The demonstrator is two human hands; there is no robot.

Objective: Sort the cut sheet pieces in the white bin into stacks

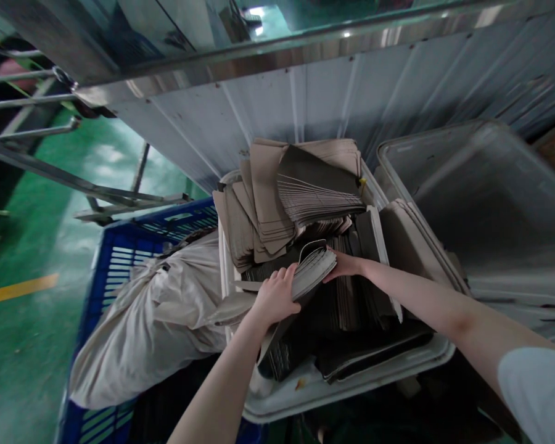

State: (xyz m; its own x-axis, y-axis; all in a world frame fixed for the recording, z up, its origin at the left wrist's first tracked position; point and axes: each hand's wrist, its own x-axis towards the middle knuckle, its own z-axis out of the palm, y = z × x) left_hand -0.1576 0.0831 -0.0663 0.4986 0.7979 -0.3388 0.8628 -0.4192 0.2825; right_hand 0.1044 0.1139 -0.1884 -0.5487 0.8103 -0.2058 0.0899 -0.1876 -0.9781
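My left hand (276, 298) is closed over the near end of a stack of thin pale-edged sheets (313, 272). At the stack's other end, my right hand (345, 265) grips it, its fingertips partly hidden behind the sheets. The stack is tilted above a white plastic tub (277, 412) filled with bundles of cut sheets. Behind my hands lie a fanned dark bundle (317, 185) and several beige bundles (271, 200). Dark sheets (370, 354) lie folded at the tub's near side. What the sheets are made of I cannot tell.
A blue crate (95, 290) with a pale cloth sack (161, 320) stands on the left. To the right is a large grey bin (513, 203), with beige sheets (409, 243) beside it. A corrugated metal wall (268, 105) rises behind the tub. A metal frame (87, 188) stands at left.
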